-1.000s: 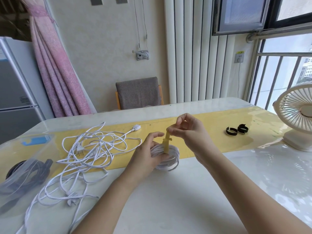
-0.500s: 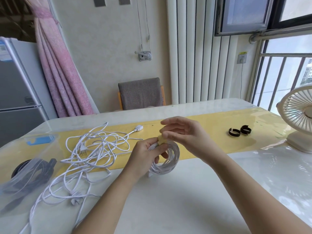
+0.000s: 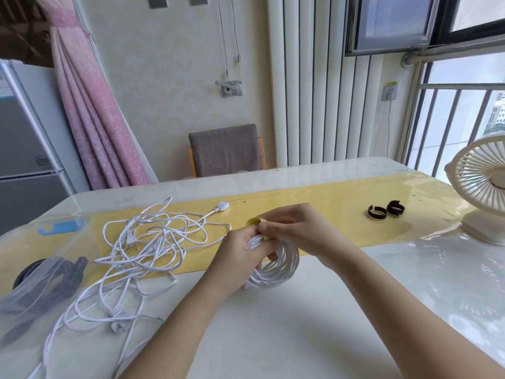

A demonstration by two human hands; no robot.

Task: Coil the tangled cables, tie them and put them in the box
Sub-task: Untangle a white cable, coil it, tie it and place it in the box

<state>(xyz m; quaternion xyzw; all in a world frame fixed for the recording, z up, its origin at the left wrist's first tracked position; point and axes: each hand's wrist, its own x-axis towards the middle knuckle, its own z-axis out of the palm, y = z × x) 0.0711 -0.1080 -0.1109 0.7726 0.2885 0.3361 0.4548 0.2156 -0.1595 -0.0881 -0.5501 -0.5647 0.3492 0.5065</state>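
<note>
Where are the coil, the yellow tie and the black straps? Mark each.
coil [image 3: 273, 277], head view, lower loops
yellow tie [image 3: 252, 221], head view, folded end
black straps [image 3: 376, 216], head view, left strap's band

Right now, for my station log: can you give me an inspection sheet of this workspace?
Surface: white table, yellow runner across it.
Job's things: white coil, yellow tie at its top; black ties on the runner.
Clutter: fan at right; blue item at left.
Hands: left hand grips the coil; right hand pinches the yellow tie.
Cables: white tangle loose at left; black cable under clear plastic.
Surroundings: chair, curtain, fridge, window.
</note>
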